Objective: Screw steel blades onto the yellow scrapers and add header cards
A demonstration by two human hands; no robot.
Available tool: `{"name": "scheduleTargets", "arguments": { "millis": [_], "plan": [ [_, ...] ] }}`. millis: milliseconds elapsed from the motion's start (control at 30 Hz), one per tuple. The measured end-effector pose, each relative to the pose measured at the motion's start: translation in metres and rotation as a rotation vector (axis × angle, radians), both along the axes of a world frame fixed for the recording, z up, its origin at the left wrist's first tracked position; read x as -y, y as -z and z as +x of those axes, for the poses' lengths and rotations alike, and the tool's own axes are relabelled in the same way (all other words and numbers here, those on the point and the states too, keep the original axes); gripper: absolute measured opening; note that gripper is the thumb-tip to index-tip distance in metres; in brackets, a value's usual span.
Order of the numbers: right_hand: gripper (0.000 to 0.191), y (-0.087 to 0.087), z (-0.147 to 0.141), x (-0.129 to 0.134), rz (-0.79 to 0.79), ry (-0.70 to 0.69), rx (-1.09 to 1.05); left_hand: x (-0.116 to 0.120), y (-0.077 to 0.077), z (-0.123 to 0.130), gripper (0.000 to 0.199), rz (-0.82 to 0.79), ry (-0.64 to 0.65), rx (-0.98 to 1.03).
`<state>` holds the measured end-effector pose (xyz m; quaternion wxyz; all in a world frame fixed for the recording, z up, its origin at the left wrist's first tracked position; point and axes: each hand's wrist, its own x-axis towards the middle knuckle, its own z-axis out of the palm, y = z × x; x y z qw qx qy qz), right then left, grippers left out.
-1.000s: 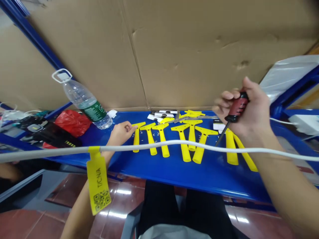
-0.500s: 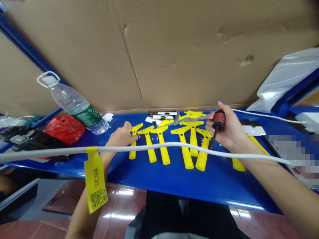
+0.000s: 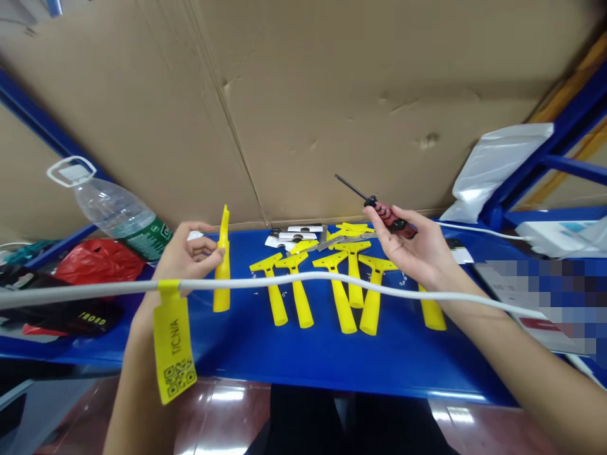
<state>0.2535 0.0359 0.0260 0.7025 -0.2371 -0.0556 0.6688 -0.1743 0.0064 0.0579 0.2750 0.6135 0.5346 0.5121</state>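
Note:
My left hand (image 3: 187, 256) is closed on a yellow scraper handle (image 3: 222, 284), turned edge-on above the left part of the blue table. My right hand (image 3: 420, 253) grips a screwdriver (image 3: 391, 220) with a red and black handle; its dark shaft points up and left. Between the hands, several more yellow T-shaped scraper handles (image 3: 302, 297) lie on the table. Tiny screws (image 3: 403, 279) are scattered near their heads. Behind them are flat yellow plates (image 3: 353, 227), metal blades (image 3: 351, 239) and black-and-white packets (image 3: 296, 235). Another yellow handle (image 3: 432, 313) lies partly under my right wrist.
A white cable (image 3: 275, 279) with a yellow tag (image 3: 174, 351) crosses close in front of the view. At left stand a water bottle (image 3: 128, 215) and a red plastic bag (image 3: 97, 260). Cardboard (image 3: 308, 95) backs the blue table (image 3: 303, 363). A white power strip (image 3: 552, 235) is at right.
My left hand has lifted the leftmost scraper handle and turned it edge-on. My right hand has swung the screwdriver from tip down to tip up and left. The view has shifted slightly.

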Motion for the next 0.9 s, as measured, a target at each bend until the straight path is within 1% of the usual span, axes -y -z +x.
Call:
{"name": "scheduleTargets", "arguments": {
  "millis": [33,100,167,200,233,267,300,333,367,467,533,567,600,700,800,900],
  "plan": [
    [0.03,-0.001,0.002,0.0,0.005,-0.015,-0.019,0.0,-0.004,0.005,0.058,0.029,0.047,0.116],
    [0.033,-0.002,0.005,0.003,0.019,-0.085,-0.004,-0.003,-0.009,0.023,0.049,0.024,0.155,0.354],
    [0.033,-0.002,0.009,0.006,0.085,-0.204,0.099,-0.007,-0.01,0.047,0.038,-0.067,0.304,0.609],
    [0.032,-0.002,0.012,0.007,0.148,-0.265,0.213,-0.009,-0.009,0.06,0.037,-0.133,0.363,0.702],
    [0.028,-0.002,0.014,0.006,0.225,-0.3,0.405,-0.011,-0.008,0.074,0.04,-0.198,0.412,0.771],
    [0.024,-0.001,0.016,0.005,0.302,-0.302,0.656,-0.014,-0.007,0.087,0.041,-0.23,0.437,0.818],
    [0.027,-0.001,0.018,0.002,0.361,-0.272,0.928,-0.017,-0.005,0.099,0.041,-0.24,0.451,0.844],
    [0.034,-0.002,0.02,-0.004,0.395,-0.212,1.222,-0.02,-0.003,0.11,0.041,-0.244,0.473,0.848],
    [0.042,-0.003,0.022,-0.011,0.391,-0.162,1.42,-0.023,-0.001,0.12,0.04,-0.245,0.497,0.835],
    [0.05,-0.011,0.029,-0.041,0.333,-0.093,1.736,-0.03,0.006,0.142,0.04,-0.258,0.577,0.781],
    [0.047,-0.019,0.034,-0.062,0.323,-0.066,1.956,-0.033,0.013,0.15,0.042,-0.255,0.596,0.778],
    [0.046,-0.023,0.036,-0.072,0.325,-0.088,2.053,-0.034,0.017,0.152,0.043,-0.253,0.592,0.781],
    [0.045,-0.025,0.038,-0.08,0.33,-0.142,2.139,-0.035,0.021,0.154,0.044,-0.253,0.582,0.78],
    [0.036,-0.025,0.04,-0.099,0.357,-0.339,2.328,-0.034,0.035,0.154,0.047,-0.261,0.527,0.737],
    [0.03,-0.016,0.04,-0.109,0.367,-0.479,2.449,-0.03,0.045,0.153,0.049,-0.248,0.472,0.71],
    [0.022,-0.004,0.038,-0.114,0.346,-0.559,2.526,-0.025,0.047,0.154,0.05,-0.24,0.454,0.702]
  ]
}}
